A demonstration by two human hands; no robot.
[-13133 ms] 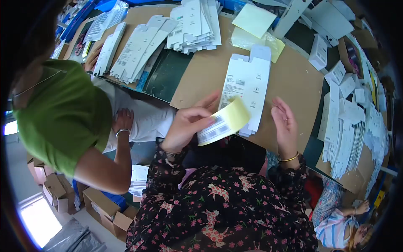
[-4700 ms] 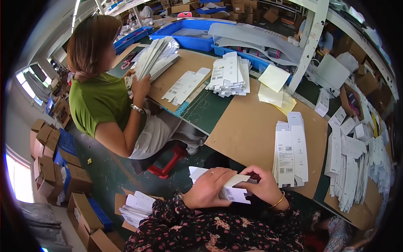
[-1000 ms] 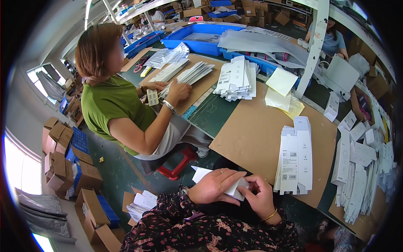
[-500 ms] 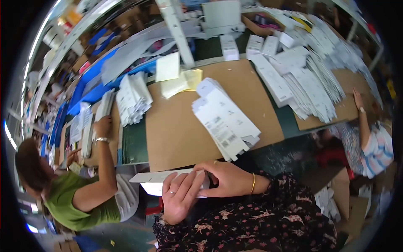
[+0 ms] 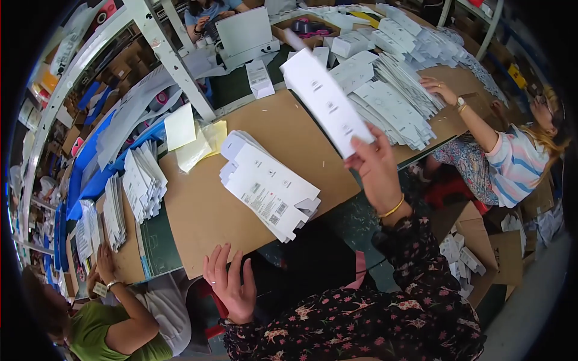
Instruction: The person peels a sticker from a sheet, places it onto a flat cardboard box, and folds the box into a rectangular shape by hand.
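My right hand [image 5: 378, 171] grips the near end of a long white carton [image 5: 328, 102], raised over the right side of the brown cardboard sheet [image 5: 198, 222]. The carton's far end tilts up toward the piled boxes, and its flap there is blurred. My left hand [image 5: 232, 283] is empty, fingers apart, at the sheet's front edge. Between the hands, on the sheet, lies a small stack of flat white cartons [image 5: 271, 186] with icons and printed codes on the top one.
White cartons, folded and flat [image 5: 394, 108], are piled at the right; another bundle [image 5: 143, 180] stands left beside yellow-white paper [image 5: 192, 141]. A white post [image 5: 165, 57] rises behind. Co-workers sit left [image 5: 120, 313] and right [image 5: 512, 150]. An open cardboard box [image 5: 481, 253] stands on the floor.
My right hand has swung up and right with the white carton. My left hand has let go of it and opened. The whole view has turned rightward.
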